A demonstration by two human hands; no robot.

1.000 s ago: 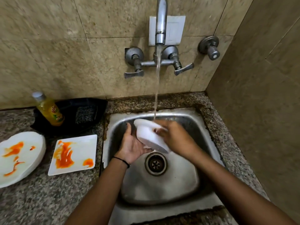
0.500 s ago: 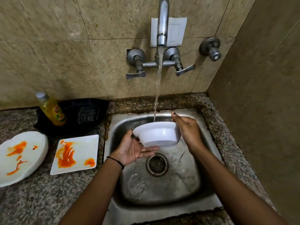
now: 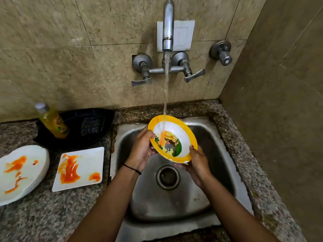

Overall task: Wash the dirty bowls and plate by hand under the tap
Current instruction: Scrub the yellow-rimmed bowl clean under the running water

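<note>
The steel sink (image 3: 218, 154) fills the middle, with a sauce-stained white dish (image 3: 35, 172) and a stained square plate (image 3: 83, 159) on the counter (image 3: 52, 215) at its 9 o'clock. Over the sink's 12 o'clock half, a yellow-rimmed bowl (image 3: 181, 137) tilts its inside toward the camera, and the water stream (image 3: 167, 88) from the tap (image 3: 168, 25) strikes it. The left hand (image 3: 141, 151) grips the bowl's rim at 9 o'clock. The right hand (image 3: 197, 165) grasps it at 4 o'clock, thumb hooked over the edge, fingers (image 3: 180, 165) beneath.
</note>
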